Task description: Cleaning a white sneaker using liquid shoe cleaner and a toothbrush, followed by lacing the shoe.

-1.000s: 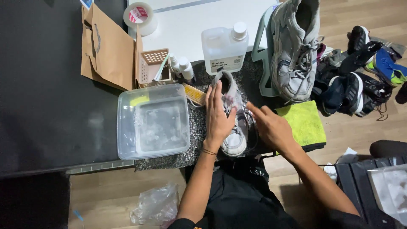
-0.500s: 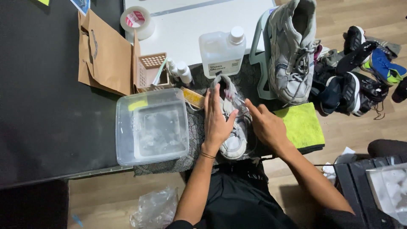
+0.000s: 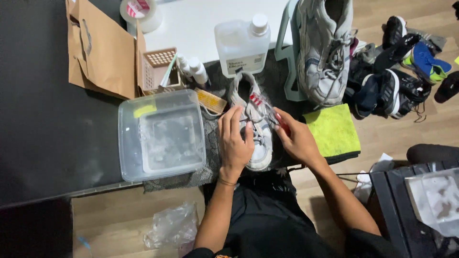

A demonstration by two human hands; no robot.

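Pinning the small white sneaker flat on the dark mat, the left hand is steadying it while the right hand is gripping a red-handled brush (bristles hidden) against its laces; scrubbing looks underway, rinsing tub waiting alongside.

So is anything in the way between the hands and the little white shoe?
No, nothing visible. The left hand lies flat on the small white shoe, and the right hand touches its other side, a red-handled tool in its fingers.
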